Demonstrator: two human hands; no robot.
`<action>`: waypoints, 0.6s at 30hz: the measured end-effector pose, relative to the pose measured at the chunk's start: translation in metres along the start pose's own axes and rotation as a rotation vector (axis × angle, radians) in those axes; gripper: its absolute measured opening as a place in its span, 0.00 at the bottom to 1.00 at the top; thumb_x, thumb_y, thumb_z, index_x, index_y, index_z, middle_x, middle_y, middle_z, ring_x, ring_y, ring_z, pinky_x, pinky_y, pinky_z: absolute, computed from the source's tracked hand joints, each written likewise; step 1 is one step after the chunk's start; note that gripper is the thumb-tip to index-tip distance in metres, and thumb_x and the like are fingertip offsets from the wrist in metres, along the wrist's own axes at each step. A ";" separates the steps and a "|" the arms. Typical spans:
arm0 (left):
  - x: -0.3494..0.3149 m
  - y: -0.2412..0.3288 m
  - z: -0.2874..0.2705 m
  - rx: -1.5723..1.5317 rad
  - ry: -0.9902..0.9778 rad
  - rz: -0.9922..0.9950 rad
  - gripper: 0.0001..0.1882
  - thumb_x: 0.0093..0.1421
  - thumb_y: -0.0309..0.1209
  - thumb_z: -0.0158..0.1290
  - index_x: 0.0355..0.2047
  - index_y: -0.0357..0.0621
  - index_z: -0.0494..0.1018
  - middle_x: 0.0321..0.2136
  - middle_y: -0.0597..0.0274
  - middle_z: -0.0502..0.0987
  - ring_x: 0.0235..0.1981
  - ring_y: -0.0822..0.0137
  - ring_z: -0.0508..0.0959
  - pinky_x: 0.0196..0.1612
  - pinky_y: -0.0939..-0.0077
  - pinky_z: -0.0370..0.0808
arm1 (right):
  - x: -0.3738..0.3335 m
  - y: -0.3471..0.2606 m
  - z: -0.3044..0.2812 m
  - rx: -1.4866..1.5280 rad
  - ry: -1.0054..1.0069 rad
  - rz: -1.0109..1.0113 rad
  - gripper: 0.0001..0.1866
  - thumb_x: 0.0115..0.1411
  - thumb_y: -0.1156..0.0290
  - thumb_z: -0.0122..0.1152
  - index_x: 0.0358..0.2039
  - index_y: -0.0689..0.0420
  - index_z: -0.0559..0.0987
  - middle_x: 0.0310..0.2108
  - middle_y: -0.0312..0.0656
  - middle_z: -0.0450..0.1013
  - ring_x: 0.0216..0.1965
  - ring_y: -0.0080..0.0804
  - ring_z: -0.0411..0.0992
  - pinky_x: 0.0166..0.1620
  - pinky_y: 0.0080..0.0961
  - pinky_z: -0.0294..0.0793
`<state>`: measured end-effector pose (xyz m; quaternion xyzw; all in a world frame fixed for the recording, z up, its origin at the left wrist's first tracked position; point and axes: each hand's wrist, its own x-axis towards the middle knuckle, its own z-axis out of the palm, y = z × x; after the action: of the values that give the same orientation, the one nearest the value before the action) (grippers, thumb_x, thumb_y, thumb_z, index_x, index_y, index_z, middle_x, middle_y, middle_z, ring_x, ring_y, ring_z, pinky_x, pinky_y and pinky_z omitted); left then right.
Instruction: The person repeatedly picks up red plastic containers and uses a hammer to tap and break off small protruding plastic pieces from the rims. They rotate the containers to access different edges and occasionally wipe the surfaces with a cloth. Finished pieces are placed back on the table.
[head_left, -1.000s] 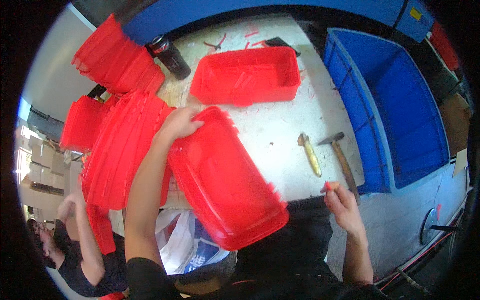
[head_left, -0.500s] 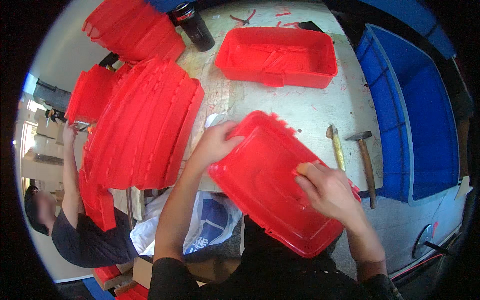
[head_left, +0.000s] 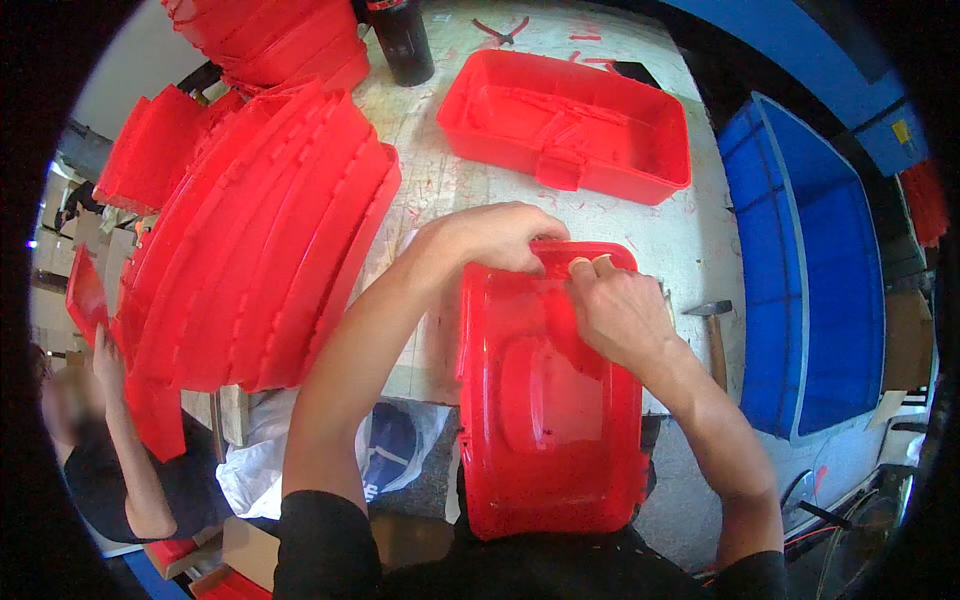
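Observation:
A red plastic lid (head_left: 540, 400) is upright in front of me, its lower end close to my body. My left hand (head_left: 500, 237) grips its far edge, thumb on the near face and fingers bent over the rim. Close by, my right hand (head_left: 622, 300) is closed at the lid's far right corner. Its fingers are curled in, and pale yellowish tips show at the rim; what they pinch, if anything, I cannot make out. Beyond both hands stands an open red plastic box (head_left: 560, 185) with a front latch tab and loose red strips inside.
Nested red lids (head_left: 250, 250) and stacked red boxes (head_left: 270, 40) crowd the left. Pliers (head_left: 502, 32) and a black tumbler (head_left: 402, 45) stand far back. A hammer (head_left: 716, 340) lies right, beside a blue crate (head_left: 795, 300). Another person's hand (head_left: 108, 365) holds a red piece at left.
The lid has swung from a slant to nearly straight. My left hand has moved right along its far edge, and my right hand from its middle to the far corner.

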<state>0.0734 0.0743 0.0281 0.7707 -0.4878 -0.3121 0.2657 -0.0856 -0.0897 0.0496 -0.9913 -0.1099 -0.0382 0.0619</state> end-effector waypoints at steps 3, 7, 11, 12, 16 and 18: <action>-0.016 -0.008 0.004 -0.029 0.027 -0.038 0.23 0.50 0.27 0.62 0.49 0.38 0.76 0.42 0.44 0.81 0.45 0.52 0.81 0.48 0.62 0.76 | 0.005 -0.001 0.010 -0.002 -0.040 0.002 0.07 0.59 0.70 0.56 0.32 0.61 0.75 0.27 0.51 0.77 0.26 0.47 0.80 0.27 0.40 0.79; -0.028 -0.013 0.013 0.002 0.108 -0.082 0.21 0.50 0.33 0.64 0.44 0.38 0.77 0.39 0.43 0.81 0.42 0.49 0.81 0.46 0.60 0.76 | 0.016 -0.005 0.024 0.030 -0.044 -0.017 0.06 0.59 0.72 0.56 0.32 0.61 0.75 0.28 0.51 0.77 0.27 0.47 0.80 0.27 0.39 0.79; -0.019 -0.013 0.012 0.113 0.060 -0.121 0.22 0.48 0.39 0.65 0.42 0.40 0.78 0.35 0.42 0.81 0.41 0.46 0.81 0.44 0.58 0.76 | 0.024 -0.005 0.033 -0.007 0.000 0.006 0.06 0.61 0.71 0.55 0.30 0.60 0.75 0.27 0.51 0.77 0.25 0.45 0.80 0.25 0.39 0.78; -0.017 -0.012 0.012 0.164 0.067 -0.123 0.23 0.48 0.40 0.65 0.41 0.40 0.78 0.34 0.42 0.81 0.40 0.45 0.81 0.43 0.57 0.76 | 0.024 -0.005 0.035 -0.001 0.005 0.000 0.07 0.61 0.70 0.55 0.30 0.60 0.75 0.27 0.50 0.77 0.25 0.45 0.80 0.25 0.39 0.78; -0.012 -0.008 0.015 0.148 0.043 -0.174 0.20 0.48 0.43 0.65 0.33 0.38 0.80 0.30 0.40 0.80 0.37 0.43 0.81 0.40 0.54 0.77 | 0.022 -0.005 0.040 0.047 -0.005 0.010 0.09 0.63 0.68 0.54 0.29 0.60 0.75 0.26 0.50 0.78 0.24 0.46 0.80 0.25 0.40 0.77; -0.013 -0.007 0.020 0.197 0.091 -0.203 0.18 0.48 0.42 0.64 0.29 0.38 0.80 0.28 0.40 0.80 0.35 0.41 0.81 0.39 0.53 0.77 | 0.022 -0.007 0.043 0.058 0.019 0.039 0.11 0.64 0.66 0.54 0.28 0.60 0.75 0.25 0.51 0.77 0.24 0.47 0.79 0.25 0.40 0.78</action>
<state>0.0585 0.0868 0.0134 0.8518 -0.4233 -0.2524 0.1776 -0.0627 -0.0729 0.0101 -0.9906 -0.0911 -0.0431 0.0922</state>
